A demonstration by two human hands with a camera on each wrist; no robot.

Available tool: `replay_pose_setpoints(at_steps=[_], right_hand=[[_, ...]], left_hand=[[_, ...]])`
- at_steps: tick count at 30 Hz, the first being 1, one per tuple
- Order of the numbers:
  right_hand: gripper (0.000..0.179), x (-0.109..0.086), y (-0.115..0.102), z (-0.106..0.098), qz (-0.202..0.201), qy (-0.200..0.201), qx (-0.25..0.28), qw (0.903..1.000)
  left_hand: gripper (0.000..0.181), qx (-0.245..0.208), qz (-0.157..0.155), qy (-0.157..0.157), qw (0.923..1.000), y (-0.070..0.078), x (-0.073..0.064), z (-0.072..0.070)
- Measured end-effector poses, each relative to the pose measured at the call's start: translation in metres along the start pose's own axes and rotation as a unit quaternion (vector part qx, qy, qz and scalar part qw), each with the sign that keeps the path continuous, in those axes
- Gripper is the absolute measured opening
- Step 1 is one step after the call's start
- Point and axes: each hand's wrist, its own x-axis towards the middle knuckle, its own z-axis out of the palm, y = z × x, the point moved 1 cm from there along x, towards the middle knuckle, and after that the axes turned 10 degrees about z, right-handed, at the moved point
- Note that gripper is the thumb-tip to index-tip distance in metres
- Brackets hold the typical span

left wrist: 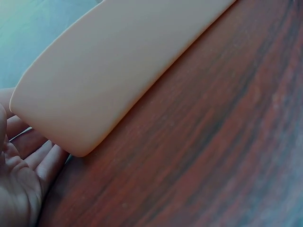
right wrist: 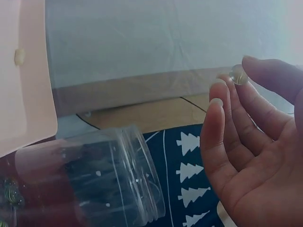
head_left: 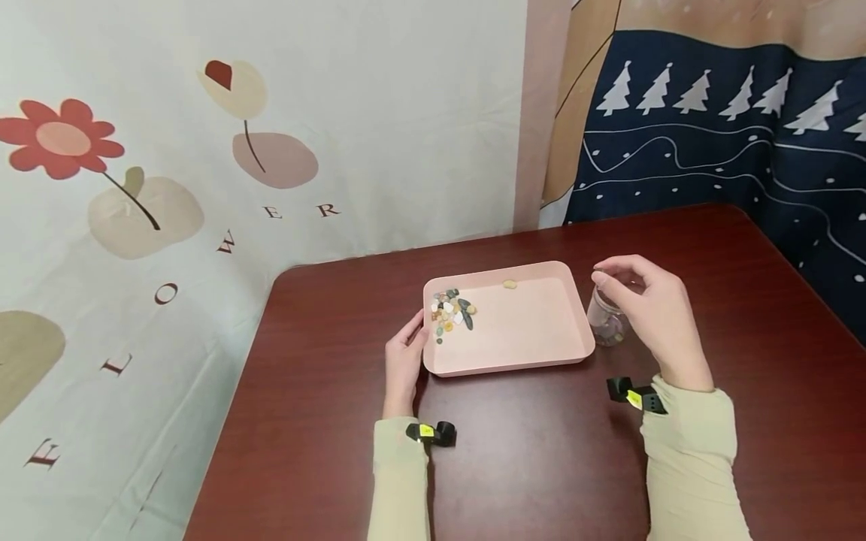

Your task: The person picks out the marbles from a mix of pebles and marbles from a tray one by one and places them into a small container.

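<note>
A pink tray (head_left: 528, 323) lies on the table with a pile of mixed polished stones (head_left: 446, 312) at its left end. One pale yellow stone (head_left: 510, 284) sits apart near the far wall. My left hand (head_left: 402, 368) holds the tray's left side, its fingers partly hidden behind the wall in the left wrist view. Just right of the tray stands a clear jar (head_left: 601, 319) with an uncovered threaded mouth and a few marbles (right wrist: 13, 194) at its bottom. Above its mouth, my right hand (head_left: 652, 312) pinches a clear glass marble (right wrist: 239, 74) between thumb and index finger.
The dark red-brown table (head_left: 528, 451) meets a pale flower-print cloth (head_left: 406, 135) behind and a navy cloth with white trees (head_left: 690, 158) at the back right. Both wrists carry a strapped black camera (head_left: 445, 433).
</note>
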Motion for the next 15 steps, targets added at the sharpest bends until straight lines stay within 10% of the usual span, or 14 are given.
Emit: replay_pose_setpoints(at_steps=[15], right_hand=[[0.034,0.01,0.026,-0.014,0.039,0.068,-0.036,0.9963]], left_hand=[[0.034,-0.015,0.017,0.004,0.9997,0.002,0.0,0.001]])
